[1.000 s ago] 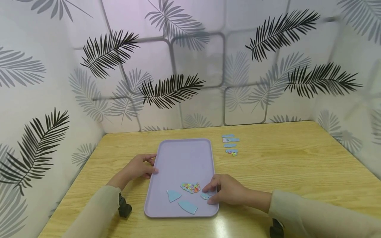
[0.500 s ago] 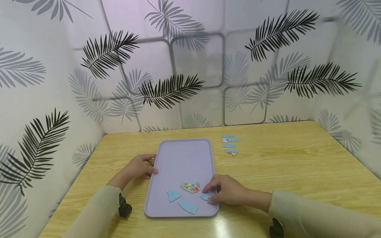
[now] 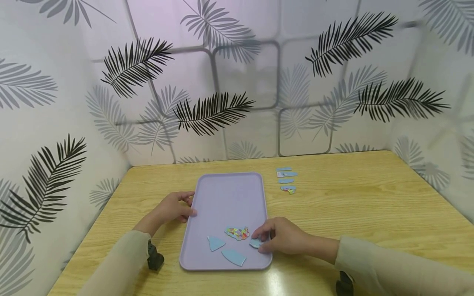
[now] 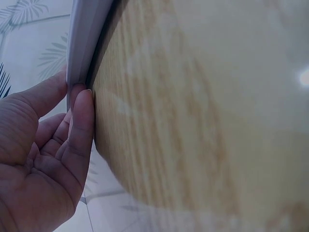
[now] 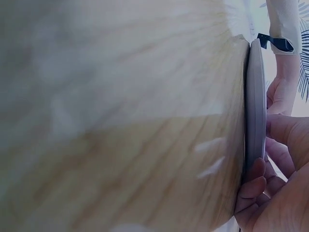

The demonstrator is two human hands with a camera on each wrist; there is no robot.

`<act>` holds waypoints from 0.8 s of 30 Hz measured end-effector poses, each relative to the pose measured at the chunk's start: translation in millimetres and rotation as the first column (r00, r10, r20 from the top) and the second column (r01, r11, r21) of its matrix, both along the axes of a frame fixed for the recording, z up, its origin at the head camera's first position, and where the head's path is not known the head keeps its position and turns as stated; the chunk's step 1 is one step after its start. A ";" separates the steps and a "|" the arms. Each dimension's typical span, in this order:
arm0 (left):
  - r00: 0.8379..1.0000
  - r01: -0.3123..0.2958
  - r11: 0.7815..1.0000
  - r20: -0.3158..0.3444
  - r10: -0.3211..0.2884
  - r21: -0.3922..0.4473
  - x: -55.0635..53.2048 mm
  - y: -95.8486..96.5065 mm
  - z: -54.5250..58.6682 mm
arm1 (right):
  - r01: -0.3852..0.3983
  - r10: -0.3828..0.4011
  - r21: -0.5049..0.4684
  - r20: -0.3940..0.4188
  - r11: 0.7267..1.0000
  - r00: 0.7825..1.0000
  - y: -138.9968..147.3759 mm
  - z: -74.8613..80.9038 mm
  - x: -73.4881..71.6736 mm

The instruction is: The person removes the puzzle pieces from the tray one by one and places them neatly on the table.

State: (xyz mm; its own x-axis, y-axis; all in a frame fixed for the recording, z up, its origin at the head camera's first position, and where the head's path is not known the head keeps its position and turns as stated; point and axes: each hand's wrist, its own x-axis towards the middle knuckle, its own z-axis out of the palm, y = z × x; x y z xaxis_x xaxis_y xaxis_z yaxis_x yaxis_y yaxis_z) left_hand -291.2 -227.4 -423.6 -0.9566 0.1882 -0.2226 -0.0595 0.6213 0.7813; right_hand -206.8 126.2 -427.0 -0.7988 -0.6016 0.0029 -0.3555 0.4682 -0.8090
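Note:
A lilac tray (image 3: pixel 227 197) lies on the wooden table. My left hand (image 3: pixel 173 208) grips its left rim, thumb on top and fingers at the side and underneath, as the left wrist view shows. Over the tray's right edge reaches my right hand (image 3: pixel 283 236), thumb and fingers pinching a small light-blue puzzle piece (image 3: pixel 254 243) that they partly cover. To the left of that lie a multicoloured puzzle piece (image 3: pixel 238 233), a pointed blue piece (image 3: pixel 215 243) and a longer curved blue piece (image 3: pixel 234 257). In the right wrist view the held piece is hidden behind the tray's edge.
Several small blue puzzle pieces (image 3: pixel 286 181) lie in a column on the table beyond the tray's upper right edge, one with coloured patches. A leaf-patterned backdrop (image 3: pixel 240 82) encloses the back and sides of the table (image 3: pixel 352 193).
My right fingers and the small blue piece between them have shifted very slightly. The left hand, the tray and the other pieces stay put.

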 end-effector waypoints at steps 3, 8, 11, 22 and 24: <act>1.000 0.000 1.000 0.000 0.000 0.002 -0.2 0.0 0.2 | -0.001 0.001 -0.008 0.025 1.000 1.000 0.1 0.8 -0.7; 1.000 -0.001 1.000 -0.001 0.001 -0.002 -0.4 0.1 0.2 | 0.005 -0.004 -0.014 0.049 1.000 0.999 0.6 1.1 -2.6; 1.000 -0.001 1.000 -0.002 0.001 -0.004 0.2 0.3 0.0 | 0.002 -0.001 -0.021 0.043 1.000 0.999 0.9 2.4 -3.4; 1.000 0.003 1.000 0.001 -0.003 0.004 0.0 -1.2 0.6 | -0.011 0.010 0.016 0.037 1.000 0.999 -1.5 4.0 -3.7; 1.000 0.005 1.000 -0.001 -0.005 0.004 0.2 -1.6 0.5 | -0.012 0.012 0.026 0.028 1.000 1.000 -2.0 3.7 -3.0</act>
